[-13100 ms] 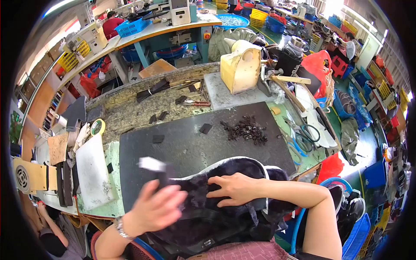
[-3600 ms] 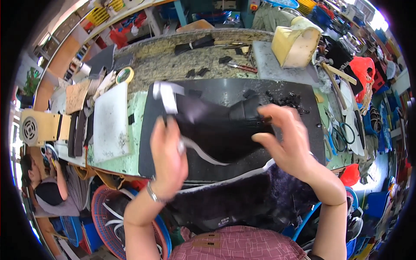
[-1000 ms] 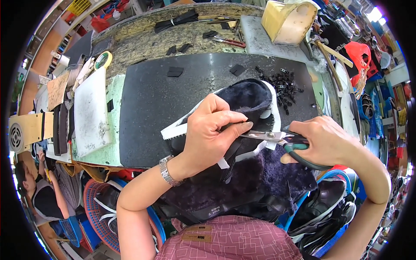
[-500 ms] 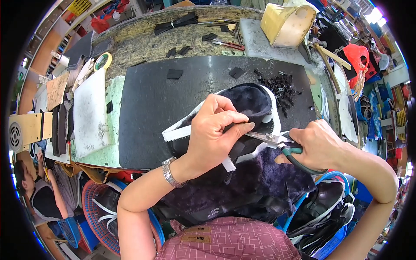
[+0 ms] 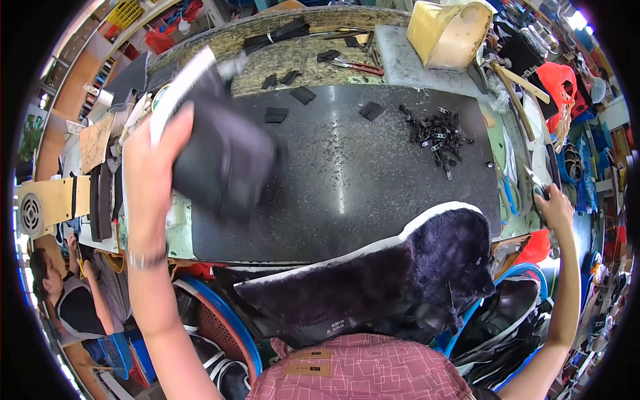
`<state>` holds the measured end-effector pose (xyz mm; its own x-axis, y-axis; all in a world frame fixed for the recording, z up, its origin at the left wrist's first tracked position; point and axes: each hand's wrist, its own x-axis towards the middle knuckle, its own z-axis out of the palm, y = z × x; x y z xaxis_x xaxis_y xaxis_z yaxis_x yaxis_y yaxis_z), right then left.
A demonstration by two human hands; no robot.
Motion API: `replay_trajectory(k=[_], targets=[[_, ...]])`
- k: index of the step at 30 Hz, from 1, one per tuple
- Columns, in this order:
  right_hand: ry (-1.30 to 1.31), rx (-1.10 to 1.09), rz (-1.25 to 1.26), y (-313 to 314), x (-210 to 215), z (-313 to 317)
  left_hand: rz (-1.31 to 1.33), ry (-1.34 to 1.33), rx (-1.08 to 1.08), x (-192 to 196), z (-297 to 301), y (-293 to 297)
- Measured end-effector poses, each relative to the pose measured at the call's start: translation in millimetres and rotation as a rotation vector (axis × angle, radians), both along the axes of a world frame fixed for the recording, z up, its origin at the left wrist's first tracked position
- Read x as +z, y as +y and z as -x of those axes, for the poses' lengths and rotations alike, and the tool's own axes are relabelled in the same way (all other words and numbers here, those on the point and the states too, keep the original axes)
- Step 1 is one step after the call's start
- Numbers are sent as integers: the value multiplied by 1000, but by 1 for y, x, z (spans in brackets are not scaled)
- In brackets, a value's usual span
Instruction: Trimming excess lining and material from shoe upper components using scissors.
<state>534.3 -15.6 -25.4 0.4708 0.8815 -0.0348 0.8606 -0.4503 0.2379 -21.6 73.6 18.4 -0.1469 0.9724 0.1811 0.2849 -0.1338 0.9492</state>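
Half a second ago we were snipping at the dark furry piece over the black mat. Now our left hand [image 5: 157, 175] grips a cut dark piece [image 5: 223, 157], blurred, lifted over the worktop's [image 5: 280, 57] left side. The furry piece [image 5: 373, 273] lies at the near edge. Our right hand [image 5: 552, 208] closes on scissors [image 5: 537, 181] far right, so cutting looks paused.

left hand [image 5: 152, 175] raised over the tabletop [image 5: 347, 167], grip closed on a blurred dark fabric piece [image 5: 223, 157] with a white edge. right hand [image 5: 555, 208] out at the far right edge by scissors [image 5: 539, 183], grip unclear. dark furry piece [image 5: 400, 267] draped over near edge. small black clips [image 5: 440, 133] heaped beyond.
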Motion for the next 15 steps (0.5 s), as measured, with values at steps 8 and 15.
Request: replay_trajectory(k=[8, 15], targets=[[240, 820, -290, -10, 9, 98, 181, -399, -3, -88, -3, 162], [458, 1397, 244, -83, -5, 187, -509, 697, -1114, -43, -49, -24]])
